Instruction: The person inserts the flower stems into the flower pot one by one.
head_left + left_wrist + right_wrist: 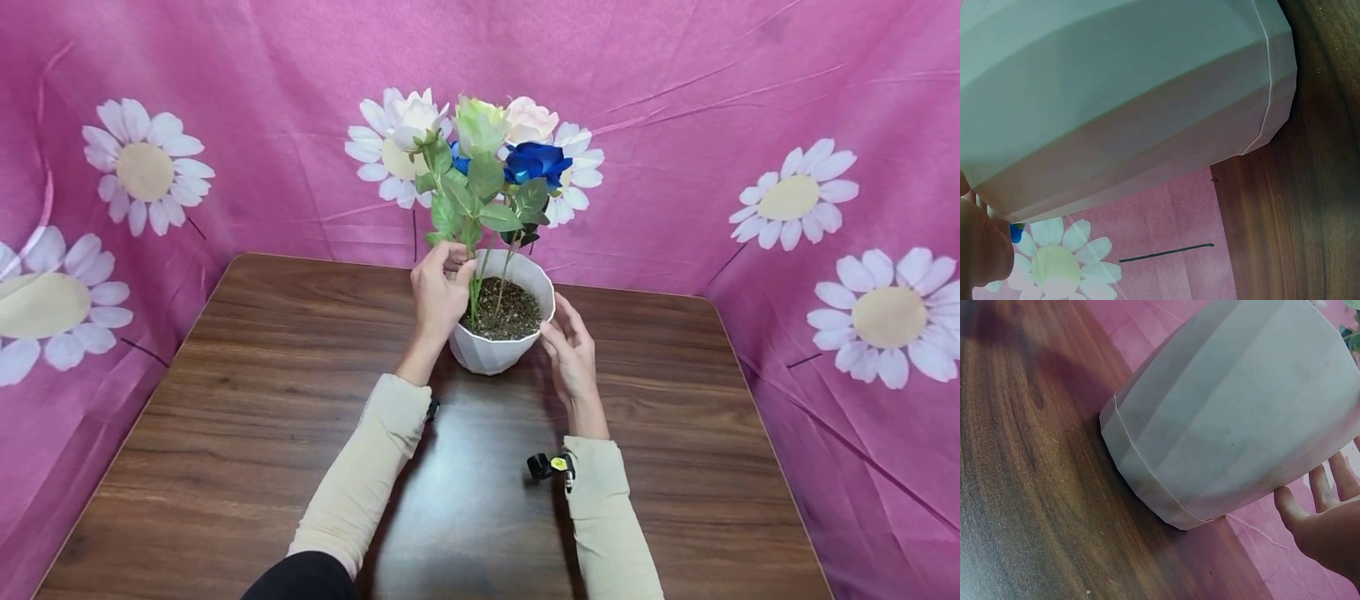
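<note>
A white faceted flowerpot (491, 354) stands upright on the table, filled with dark grainy soil (519, 312). Artificial flowers rise from it: a white bloom (417, 117), a pale green one (477, 125), a pale pink one (531, 119) and a blue rose (537, 162). At the pot's left rim my left hand (441, 287) pinches a green stem between thumb and fingers. My right hand (573, 354) touches the pot's right side, its fingers spread along the outer wall. Only part of the left hand (985, 244) shows in the left wrist view, beside the pot (1116, 81).
The brown wood-grain table (247, 400) extends around the pot. Behind it and along both sides hangs a pink cloth (652, 192) printed with large white daisies. A small black camera (538, 467) is fixed at the right wrist.
</note>
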`<state>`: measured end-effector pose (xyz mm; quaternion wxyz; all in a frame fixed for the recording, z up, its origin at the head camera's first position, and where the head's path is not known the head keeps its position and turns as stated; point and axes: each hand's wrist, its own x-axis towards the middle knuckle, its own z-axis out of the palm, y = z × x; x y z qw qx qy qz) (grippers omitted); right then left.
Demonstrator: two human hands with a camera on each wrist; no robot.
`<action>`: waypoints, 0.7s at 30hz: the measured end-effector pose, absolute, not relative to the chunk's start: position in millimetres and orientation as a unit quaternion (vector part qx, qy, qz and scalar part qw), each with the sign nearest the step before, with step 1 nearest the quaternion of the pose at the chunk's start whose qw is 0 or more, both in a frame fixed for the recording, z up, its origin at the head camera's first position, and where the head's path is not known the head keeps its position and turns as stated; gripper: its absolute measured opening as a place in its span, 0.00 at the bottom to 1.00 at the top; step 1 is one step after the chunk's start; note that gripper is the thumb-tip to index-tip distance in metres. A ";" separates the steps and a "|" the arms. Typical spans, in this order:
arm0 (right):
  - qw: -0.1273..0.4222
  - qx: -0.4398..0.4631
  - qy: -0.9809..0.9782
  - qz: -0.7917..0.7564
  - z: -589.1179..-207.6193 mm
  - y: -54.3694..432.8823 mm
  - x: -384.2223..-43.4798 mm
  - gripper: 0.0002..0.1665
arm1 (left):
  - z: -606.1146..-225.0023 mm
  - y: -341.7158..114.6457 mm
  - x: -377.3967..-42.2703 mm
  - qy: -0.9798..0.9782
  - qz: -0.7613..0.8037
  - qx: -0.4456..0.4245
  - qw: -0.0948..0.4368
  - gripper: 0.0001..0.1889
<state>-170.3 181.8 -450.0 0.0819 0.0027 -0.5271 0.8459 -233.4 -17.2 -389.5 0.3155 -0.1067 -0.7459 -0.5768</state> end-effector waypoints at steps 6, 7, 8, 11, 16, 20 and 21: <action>0.080 0.007 -0.528 0.846 -451.4 180.7 -171.2 0.35 | -391.8 -17.6 -235.5 -0.742 -0.580 -0.111 0.316 0.08; 0.079 0.008 -0.528 0.846 -451.6 180.5 -171.3 0.35 | -392.2 -18.1 -236.1 -0.743 -0.580 -0.109 0.316 0.08; 0.079 0.009 -0.528 0.846 -451.8 180.3 -171.2 0.35 | -392.6 -18.7 -236.7 -0.743 -0.580 -0.107 0.316 0.08; 0.078 0.007 -0.530 0.845 -451.5 180.1 -170.4 0.35 | -394.1 -20.2 -237.5 -0.745 -0.579 -0.102 0.314 0.08; 0.077 0.003 -0.530 0.844 -450.2 180.4 -169.4 0.35 | -396.0 -20.3 -235.9 -0.745 -0.581 -0.098 0.311 0.08; 0.079 0.004 -0.532 0.843 -449.4 180.4 -169.7 0.35 | -395.8 -18.9 -233.8 -0.743 -0.586 -0.100 0.307 0.08; 0.080 0.004 -0.531 0.843 -449.6 180.4 -170.0 0.35 | -395.7 -18.6 -233.4 -0.742 -0.588 -0.101 0.305 0.08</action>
